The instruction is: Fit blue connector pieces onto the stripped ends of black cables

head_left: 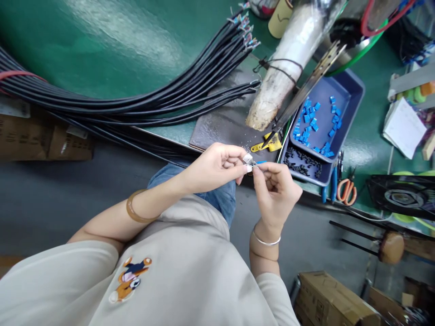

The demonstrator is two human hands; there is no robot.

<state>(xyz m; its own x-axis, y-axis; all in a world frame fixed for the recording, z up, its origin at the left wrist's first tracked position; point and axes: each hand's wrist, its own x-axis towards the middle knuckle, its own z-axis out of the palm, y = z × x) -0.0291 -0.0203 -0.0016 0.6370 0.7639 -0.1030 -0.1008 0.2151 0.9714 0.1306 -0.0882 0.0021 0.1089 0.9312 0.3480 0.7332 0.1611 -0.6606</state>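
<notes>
My left hand (220, 167) and my right hand (273, 183) meet at the front edge of the bench, fingertips pinched close together. Between them is a small piece with thin wires, and a bit of blue (261, 162) shows beside it; the details are too small to tell. The left thumb and fingers press on the pale end of it, while the right thumb and forefinger pinch from the other side. Just beyond the fingertips lies a yellow tool (272, 142) on a dark mat (217, 129).
Black cables (136, 106) with stripped ends lie across the green bench (112, 40). A wrapped tube (288, 63) slants above the mat. Right of it are a tray with blue pieces (351, 90), a tray with black pieces (324, 179), orange-handled scissors (346, 192) and a fan (404, 198).
</notes>
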